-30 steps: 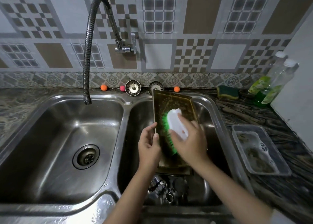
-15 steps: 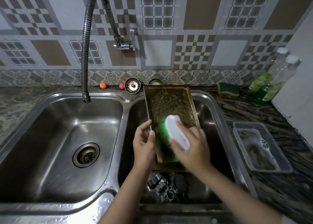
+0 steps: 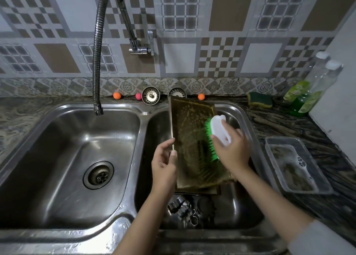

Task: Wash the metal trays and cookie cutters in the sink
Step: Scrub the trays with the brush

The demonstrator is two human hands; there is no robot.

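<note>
A soapy, gold-tinted metal tray (image 3: 189, 133) stands tilted in the right basin of the steel double sink (image 3: 142, 112). My left hand (image 3: 163, 162) grips its left edge. My right hand (image 3: 233, 148) is closed on a white scrub brush (image 3: 218, 129), whose green bristles press against the tray's right side. Several metal cookie cutters (image 3: 182, 209) lie on the basin floor below the tray, partly hidden in shadow.
The flexible tap (image 3: 98, 62) hangs over the left basin, with its drain (image 3: 98, 174) visible. A clear plastic container (image 3: 296, 166) with soapy water sits on the right counter. A sponge (image 3: 260, 100) and soap bottles (image 3: 308, 93) stand at the back right. Two strainers (image 3: 150, 95) lean behind the sink.
My right hand has swept the brush from the tray's lower middle up toward its right edge. My left hand keeps its hold on the tray's left edge.
</note>
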